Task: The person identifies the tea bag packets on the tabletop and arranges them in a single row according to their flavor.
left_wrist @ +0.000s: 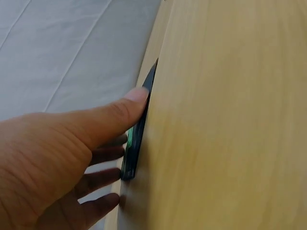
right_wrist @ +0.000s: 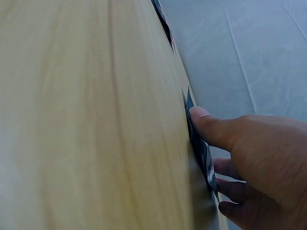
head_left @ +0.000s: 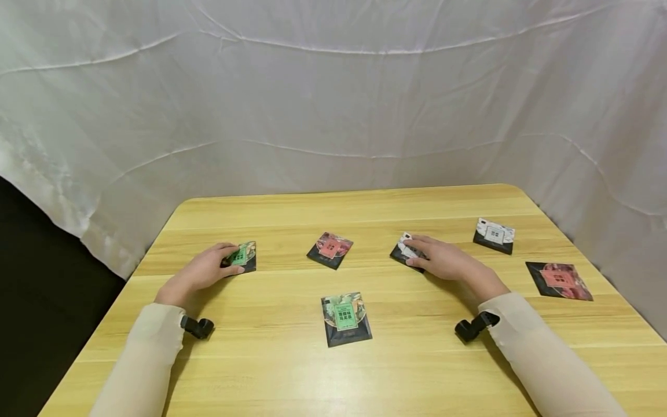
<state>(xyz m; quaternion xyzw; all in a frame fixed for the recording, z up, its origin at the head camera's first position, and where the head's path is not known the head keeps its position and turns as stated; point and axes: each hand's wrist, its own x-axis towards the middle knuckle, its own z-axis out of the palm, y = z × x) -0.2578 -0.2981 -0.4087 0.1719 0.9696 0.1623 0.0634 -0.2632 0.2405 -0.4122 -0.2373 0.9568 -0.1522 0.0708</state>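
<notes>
At the left of the table, my left hand (head_left: 209,265) grips a flat tea sachet with a green label (head_left: 250,262), thumb on its near edge and fingers over its left side. The left wrist view shows the thumb pressing the dark sachet (left_wrist: 137,136), which lies low at the table surface. To the right of centre, my right hand (head_left: 445,259) holds a black-and-white tea sachet (head_left: 400,251) between thumb and fingers. From the right wrist, that sachet (right_wrist: 195,136) looks slightly bent. The fingers partly hide both sachets.
Between the hands lies a red-labelled sachet (head_left: 329,249), with a green-labelled one (head_left: 346,318) nearer the front. Farther right are a white-labelled sachet (head_left: 494,235) and another red-labelled one (head_left: 560,279). A pale curtain (head_left: 333,110) hangs behind the wooden table (head_left: 292,370).
</notes>
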